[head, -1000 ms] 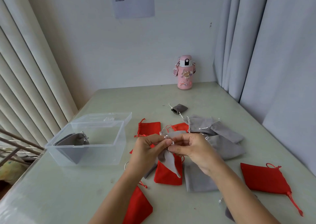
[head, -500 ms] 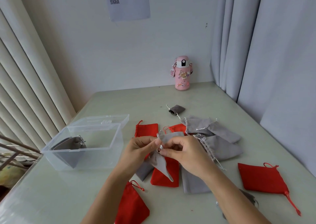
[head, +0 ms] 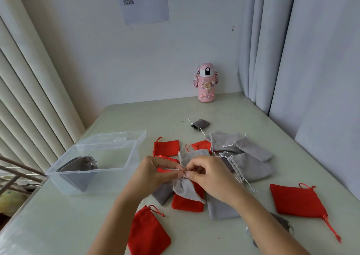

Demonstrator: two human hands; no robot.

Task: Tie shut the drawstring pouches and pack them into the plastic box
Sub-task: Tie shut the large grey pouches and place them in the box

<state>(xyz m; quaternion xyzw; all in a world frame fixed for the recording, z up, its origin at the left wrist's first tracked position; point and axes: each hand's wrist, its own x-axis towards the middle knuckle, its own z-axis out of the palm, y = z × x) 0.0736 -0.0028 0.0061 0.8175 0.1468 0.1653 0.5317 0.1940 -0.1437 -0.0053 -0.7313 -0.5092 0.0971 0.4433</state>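
A: What sat along the tabletop's near edge?
B: Near red pouch lay flat there, left of centre, mouth cinched. Low grey pouch lay further right along that edge, mostly hidden under the right forearm.
A: Hands?
B: Left hand and right hand met mid-tabletop, fingertips touching. Each had thumb and forefinger closed tight, pinching the white cord at the neck of the held pouch. The rest of the fingers were curled in. Couldn't tell if a knot was in.
A: And the held pouch itself?
B: Grey, neck gathered, body drooping down-right onto the mid red pouch, which lay flat.
A: Right side?
B: Right red pouch lay flat toward the right edge, its cord trailing toward the near edge.
A: Box?
B: Box sat at the left edge, well apart from the hands. Lid was open, flipped back on the far side. One boxed pouch, grey and cinched, leaned in its left end.
A: Further out?
B: Far red pouches lay just beyond the hands, and the grey pile overlapped to their right. Dark pouch lay alone past those. Pink bottle stood upright at the far edge near the right corner.
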